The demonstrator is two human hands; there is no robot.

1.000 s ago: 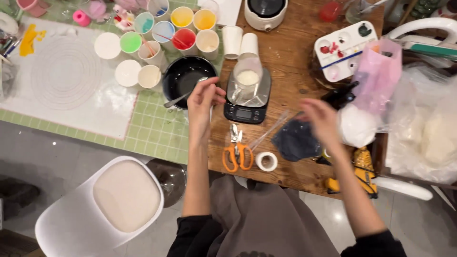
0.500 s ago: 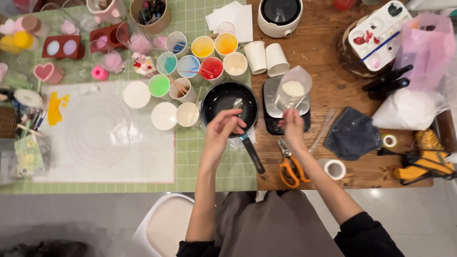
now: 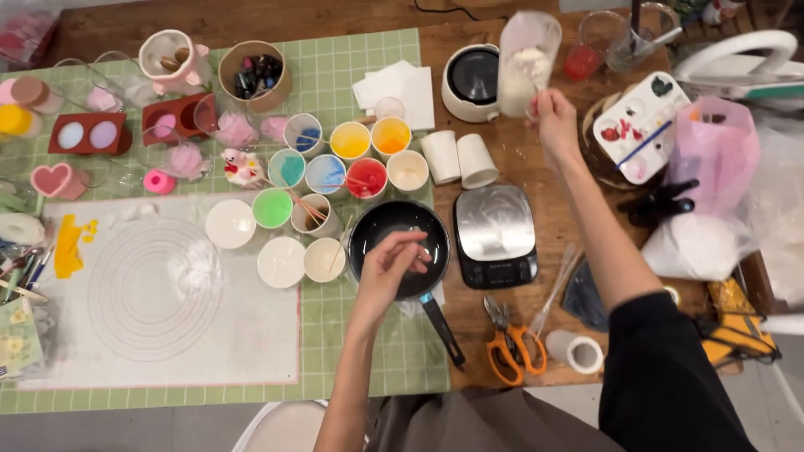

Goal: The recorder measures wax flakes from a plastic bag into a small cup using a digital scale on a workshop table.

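The left hand (image 3: 394, 266) reaches forward from the lower middle of the view, forearm bare, and hovers over the near rim of a small black pan (image 3: 387, 230). Its fingers are curled loosely inward with the thumb tucked near them; whether they pinch something small cannot be told. The pan sits on the green grid mat (image 3: 368, 351), its long handle pointing back toward the person.

The right hand (image 3: 554, 113) is stretched far out across the wooden bench (image 3: 519, 335), the arm in a black sleeve pushed up above the elbow. Its fingers are closed on a thin stick or spoon handle that dips into a clear plastic cup (image 3: 526, 63) holding white flakes. The cup is tilted and stands just beside a round white pot with a dark inside (image 3: 471, 79).

Between the two hands lies a kitchen scale with a bare steel plate (image 3: 495, 234), just right of the pan. Two white paper cups (image 3: 461, 159) lie behind the scale. Orange-handled scissors (image 3: 511, 339) rest near the bench edge, with a roll of tape (image 3: 578, 351) beside them. Small cups of coloured liquid (image 3: 350, 141) cluster left of the pan.
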